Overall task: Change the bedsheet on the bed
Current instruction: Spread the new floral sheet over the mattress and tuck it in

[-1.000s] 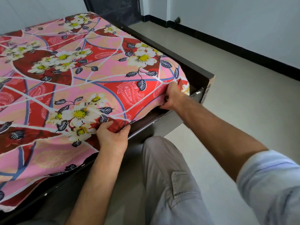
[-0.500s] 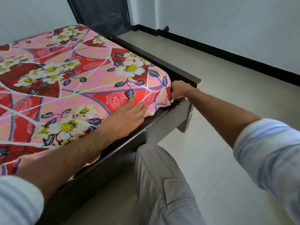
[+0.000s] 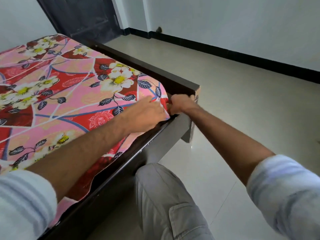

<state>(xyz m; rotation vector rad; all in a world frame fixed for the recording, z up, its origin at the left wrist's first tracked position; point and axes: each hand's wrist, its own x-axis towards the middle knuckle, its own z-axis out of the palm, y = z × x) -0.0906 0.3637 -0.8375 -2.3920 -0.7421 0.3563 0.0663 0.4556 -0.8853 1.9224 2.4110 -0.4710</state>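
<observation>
Covering the mattress across the left and centre of the frame, the floral bedsheet (image 3: pixel 69 94) was spread flat. Its corner, right of centre, was pressed by the left hand (image 3: pixel 147 113), fingers straight and together. Just right, cloth was gripped by the right hand (image 3: pixel 180 105), fingers curled, against the dark bed frame (image 3: pixel 174 134).

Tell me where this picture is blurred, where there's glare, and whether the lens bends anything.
Head view: motion blur smears the right sleeve and both hands at the bedsheet corner; soft daylight glare sits on the floor tiles beside the bed frame; the wide lens bows the black skirting and tilts the walls.
</observation>
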